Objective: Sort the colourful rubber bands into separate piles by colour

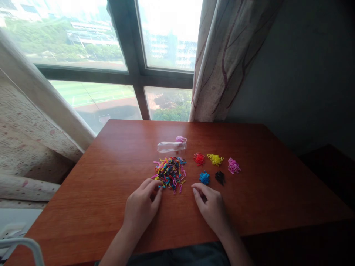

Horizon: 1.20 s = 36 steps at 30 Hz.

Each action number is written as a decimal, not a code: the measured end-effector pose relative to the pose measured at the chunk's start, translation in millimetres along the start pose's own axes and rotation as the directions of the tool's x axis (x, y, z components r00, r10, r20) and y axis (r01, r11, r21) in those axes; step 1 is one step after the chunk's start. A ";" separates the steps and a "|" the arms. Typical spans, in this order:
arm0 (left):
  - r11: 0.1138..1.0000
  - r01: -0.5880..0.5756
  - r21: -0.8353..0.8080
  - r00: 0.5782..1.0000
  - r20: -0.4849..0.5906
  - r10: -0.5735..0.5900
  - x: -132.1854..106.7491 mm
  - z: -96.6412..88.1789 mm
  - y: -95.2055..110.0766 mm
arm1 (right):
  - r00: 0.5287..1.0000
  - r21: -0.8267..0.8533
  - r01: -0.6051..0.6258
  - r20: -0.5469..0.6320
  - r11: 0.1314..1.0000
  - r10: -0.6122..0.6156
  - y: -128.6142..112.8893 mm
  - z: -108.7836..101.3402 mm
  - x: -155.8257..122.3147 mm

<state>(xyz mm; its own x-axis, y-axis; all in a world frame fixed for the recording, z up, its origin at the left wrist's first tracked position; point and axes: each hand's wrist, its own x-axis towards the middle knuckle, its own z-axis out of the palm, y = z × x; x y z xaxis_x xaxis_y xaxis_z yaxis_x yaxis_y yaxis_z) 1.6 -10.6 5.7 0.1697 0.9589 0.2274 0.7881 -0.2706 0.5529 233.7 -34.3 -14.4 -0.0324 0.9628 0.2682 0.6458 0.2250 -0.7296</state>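
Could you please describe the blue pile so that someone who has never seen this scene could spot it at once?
On the brown table by the window, find the large multicoloured heap. The blue pile lies to its right, just beyond the right hand and left of the black pile. It alone is solid blue, unlike the red pile, yellow pile and pink pile nearby.

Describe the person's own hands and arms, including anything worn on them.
The left hand and right hand are ungloved, with no rings or markings discernible. The left forearm and right forearm are slender and bare as far as visible: no sleeve, watch or bracelet shows.
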 end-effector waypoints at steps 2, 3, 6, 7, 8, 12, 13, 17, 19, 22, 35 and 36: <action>0.999 0.002 0.042 1.000 0.010 -0.003 -1.8 0.1 1.4 | 1.000 -0.015 0.013 0.004 1.000 -0.013 1.4 0.4 -1.2; 0.997 0.011 0.074 1.000 0.016 -0.012 -3.0 0.1 2.3 | 1.000 -0.022 0.019 0.003 1.000 -0.019 1.8 0.6 -1.7; 0.978 0.052 0.202 0.998 0.034 -0.060 -7.2 0.1 6.0 | 1.000 -0.035 0.030 -0.005 0.999 -0.030 2.0 1.4 -2.6; 0.968 0.066 0.241 0.996 0.035 -0.077 -8.2 0.0 7.3 | 0.999 -0.037 0.032 -0.009 0.999 -0.032 2.0 1.6 -2.6; 0.960 0.078 0.269 0.995 0.036 -0.091 -8.8 -0.1 8.5 | 0.999 -0.038 0.034 -0.012 0.999 -0.034 1.9 1.7 -2.6; 0.950 0.093 0.299 0.992 0.054 -0.114 -7.4 -0.5 11.0 | 0.999 -0.039 0.043 -0.016 0.998 -0.044 1.4 1.4 -2.3; 0.950 0.092 0.300 0.992 0.058 -0.115 -6.5 -0.5 11.3 | 0.999 -0.039 0.045 -0.015 0.998 -0.046 1.4 1.4 -2.2; 0.951 0.085 0.298 0.992 0.060 -0.107 -3.9 -0.5 12.5 | 0.998 -0.044 0.054 -0.017 0.998 -0.055 1.7 1.6 -2.1; 0.957 0.065 0.283 0.994 0.071 -0.089 -3.6 -0.5 12.5 | 0.998 -0.045 0.053 -0.019 0.998 -0.054 2.1 1.8 -2.2; 0.971 0.039 0.234 0.994 0.095 -0.063 -3.6 -0.7 10.2 | 0.999 -0.045 0.047 -0.016 0.998 -0.047 2.3 1.7 -2.4; 0.975 0.049 0.217 0.995 0.074 -0.067 1.9 -0.8 4.5 | 0.999 -0.037 0.042 -0.009 0.998 -0.042 3.6 2.3 -2.9; 0.975 0.050 0.217 0.995 0.074 -0.067 2.5 -0.5 4.6 | 0.999 -0.036 0.042 -0.007 0.998 -0.042 4.0 2.5 -2.9</action>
<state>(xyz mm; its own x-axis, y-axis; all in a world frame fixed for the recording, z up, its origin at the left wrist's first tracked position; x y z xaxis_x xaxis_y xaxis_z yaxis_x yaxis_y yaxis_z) 5.4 -9.4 9.2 0.1601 0.9786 0.1295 0.9050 -0.1978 0.3766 234.4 -35.8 -19.6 -0.0545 0.9515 0.3029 0.6705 0.2596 -0.6950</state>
